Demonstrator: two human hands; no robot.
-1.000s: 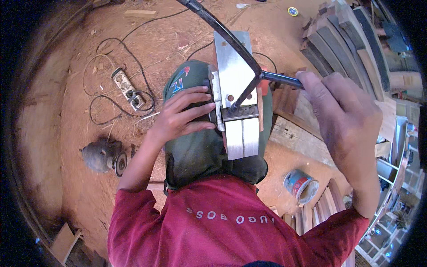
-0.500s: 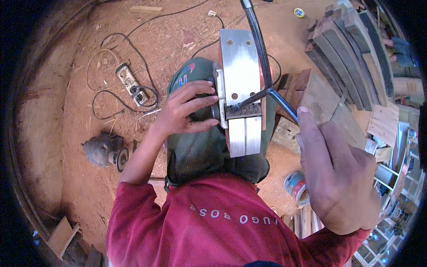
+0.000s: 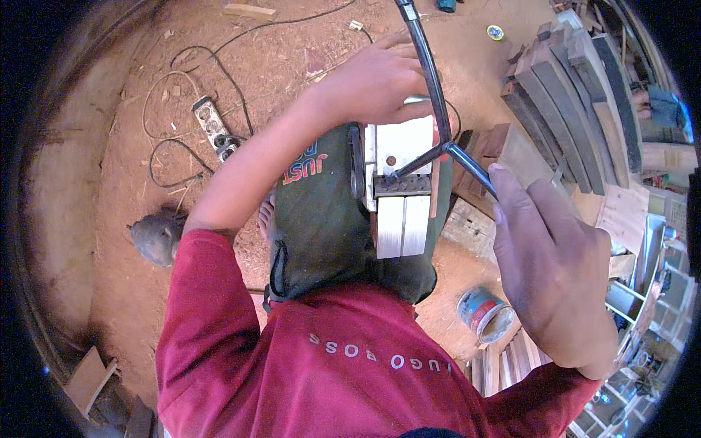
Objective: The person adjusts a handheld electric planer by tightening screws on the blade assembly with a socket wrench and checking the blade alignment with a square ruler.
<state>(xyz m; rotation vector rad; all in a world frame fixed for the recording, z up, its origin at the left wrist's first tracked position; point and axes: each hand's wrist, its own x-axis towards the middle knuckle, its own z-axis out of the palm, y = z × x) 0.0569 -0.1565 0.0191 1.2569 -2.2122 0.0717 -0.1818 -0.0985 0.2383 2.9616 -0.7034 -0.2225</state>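
We have the black wrench at the still-fitted cutter block of the planer, our right hand pinching the wrench right of it, our left hand loosely spread over its far end.

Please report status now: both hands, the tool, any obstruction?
Right hand closed on black three-armed wrench. Left hand over far end of metal-plated tool, grip unclear. Wrench tip at tool's dark bar; left hand hides far end.
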